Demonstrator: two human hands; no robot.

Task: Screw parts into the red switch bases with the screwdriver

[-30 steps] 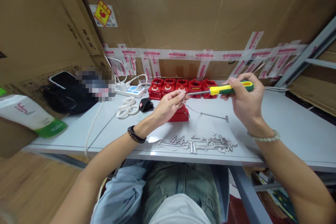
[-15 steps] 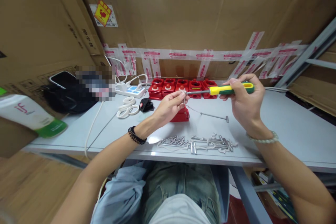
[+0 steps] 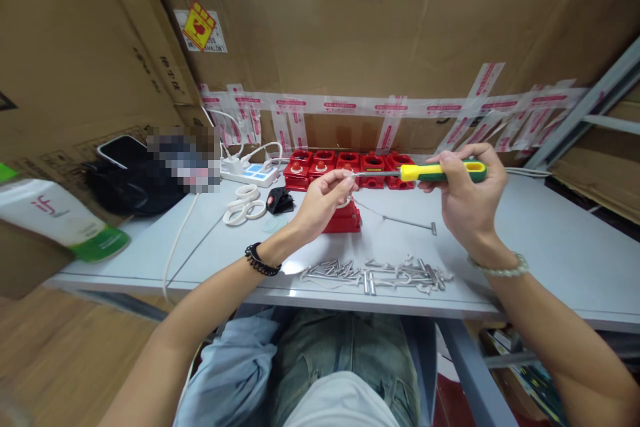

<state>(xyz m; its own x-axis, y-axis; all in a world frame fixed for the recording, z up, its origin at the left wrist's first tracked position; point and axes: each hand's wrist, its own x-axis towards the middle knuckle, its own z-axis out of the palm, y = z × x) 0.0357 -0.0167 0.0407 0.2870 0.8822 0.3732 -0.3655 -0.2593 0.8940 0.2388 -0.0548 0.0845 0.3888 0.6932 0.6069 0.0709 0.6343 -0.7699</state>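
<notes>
I'm working over the grey table [image 3: 525, 240], both hands raised just above it, in front of the row of red housings [image 3: 345, 163] along the cardboard wall.

My right hand [image 3: 467, 197] is wrapping the screwdriver [image 3: 430, 172] by its yellow-green handle, fingers closed all round, thumb on top. The handle looks rubbery and thick, so it shouldn't be slipping; the steel shaft is stiff and is running level to the left, toward my other hand.

My left hand [image 3: 320, 203] is hovering over the one red housing [image 3: 345, 217] standing apart from the row, thumb and forefinger pressing together on a small white ring [image 3: 345, 178] at the screwdriver tip. I'm judging the ring light, thin and easy to drop or squash, so I'm keeping the pinch on its rim and leaving the middle free for the tip. Whether the tip is actually touching it, I can't tell.

The housing looks like hard plastic, rigid and light, likely to skid; best held by its side walls.

Near the table edge: a heap of metal pins [image 3: 375, 272]. One long pin [image 3: 407, 223] is lying alone, right of the housing.
</notes>
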